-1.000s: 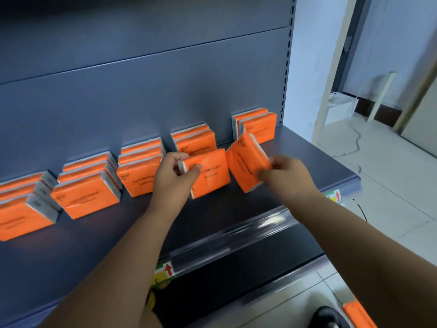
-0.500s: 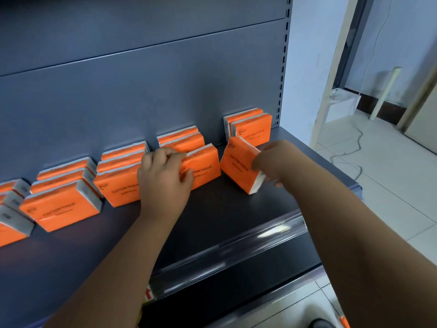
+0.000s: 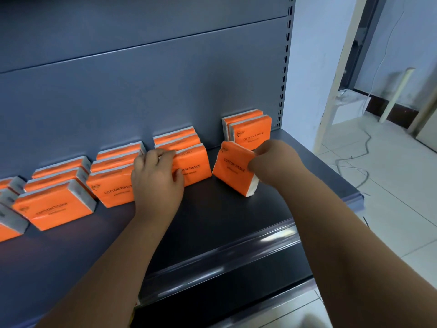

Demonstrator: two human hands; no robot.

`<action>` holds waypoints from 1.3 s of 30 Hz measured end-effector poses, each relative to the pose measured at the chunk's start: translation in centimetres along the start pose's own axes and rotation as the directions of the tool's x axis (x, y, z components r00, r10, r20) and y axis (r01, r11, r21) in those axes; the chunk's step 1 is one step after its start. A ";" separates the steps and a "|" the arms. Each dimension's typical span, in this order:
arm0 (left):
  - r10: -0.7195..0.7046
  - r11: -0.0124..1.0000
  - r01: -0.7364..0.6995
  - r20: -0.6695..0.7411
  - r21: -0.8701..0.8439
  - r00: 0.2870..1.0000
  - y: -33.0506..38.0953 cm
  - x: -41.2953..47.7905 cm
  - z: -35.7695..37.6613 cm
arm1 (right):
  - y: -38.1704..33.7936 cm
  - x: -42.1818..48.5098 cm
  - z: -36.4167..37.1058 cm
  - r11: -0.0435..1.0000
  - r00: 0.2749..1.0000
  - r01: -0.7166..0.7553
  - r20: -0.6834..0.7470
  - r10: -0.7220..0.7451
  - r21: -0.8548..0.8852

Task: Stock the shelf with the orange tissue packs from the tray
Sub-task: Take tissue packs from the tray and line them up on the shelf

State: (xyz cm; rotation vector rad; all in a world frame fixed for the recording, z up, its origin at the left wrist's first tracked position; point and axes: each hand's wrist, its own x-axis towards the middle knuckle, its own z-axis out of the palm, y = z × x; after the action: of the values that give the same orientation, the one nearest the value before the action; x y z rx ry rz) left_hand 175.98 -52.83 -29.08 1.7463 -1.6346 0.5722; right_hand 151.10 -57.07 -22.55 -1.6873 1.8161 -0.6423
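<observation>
Pinching tilted pack (image 3: 233, 170) with right hand (image 3: 272, 159), left hand (image 3: 157, 179) curled over front pack (image 3: 195, 165); I'd straighten it before releasing.

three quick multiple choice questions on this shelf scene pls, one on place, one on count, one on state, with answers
1. Where is the pack held by the right hand?
A. in front of the rightmost row
B. on the floor
C. on an upper shelf

2. How many packs are in that rightmost row?
A. five
B. two
C. none

3. How does the held pack sit?
A. flat on its face
B. torn open
C. upright on the shelf, turned askew to the other packs

Answers: 1 A, it stands just before that row; 2 B, two orange packs show there; 3 C, its lower edge meets the shelf and its face is angled.
</observation>
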 end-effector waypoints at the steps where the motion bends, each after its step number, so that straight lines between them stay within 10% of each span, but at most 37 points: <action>1: -0.007 1.000 0.007 -0.001 -0.002 1.000 0.0 0.1 0.2 | 0.2 0.1 -0.1 1.000 1.000 0.006 -0.007 -0.006 -0.002; 39: -0.051 0.999 0.051 -0.082 -0.001 0.995 2.2 0.1 1.0 | 1.5 0.6 0.7 0.978 0.987 0.160 -0.053 -0.155 0.130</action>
State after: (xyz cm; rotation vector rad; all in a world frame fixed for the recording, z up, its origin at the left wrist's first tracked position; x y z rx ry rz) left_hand 173.74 -53.58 -29.33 1.7369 -1.5294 0.6134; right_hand 150.49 -57.51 -24.15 -1.7500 1.6393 -0.8540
